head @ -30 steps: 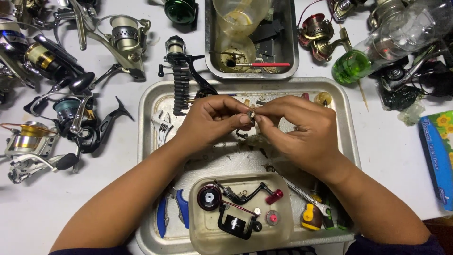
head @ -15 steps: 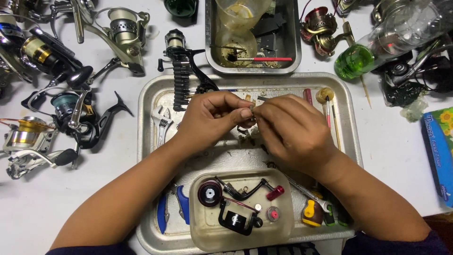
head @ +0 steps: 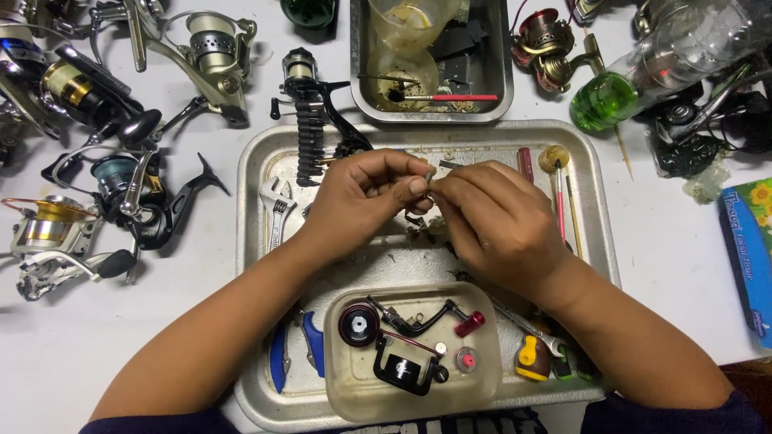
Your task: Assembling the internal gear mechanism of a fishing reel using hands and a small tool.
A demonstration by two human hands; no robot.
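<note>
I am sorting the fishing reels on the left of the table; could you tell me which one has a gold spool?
The reel at the far left edge, nearest the person: silver body, gold spool. The others there have silver, teal or black-and-gold spools.

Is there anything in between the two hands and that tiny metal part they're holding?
No, nothing visible. The fingers of the left hand and right hand already pinch the small metal part directly, above the metal tray. The adjustable wrench and plastic tub lie off to the sides.

Dull scratched metal tray point(head: 265, 161), cloudy plastic tub point(head: 342, 394), glossy metal reels point(head: 209, 48), clear plastic bottle point(head: 683, 48)
</note>
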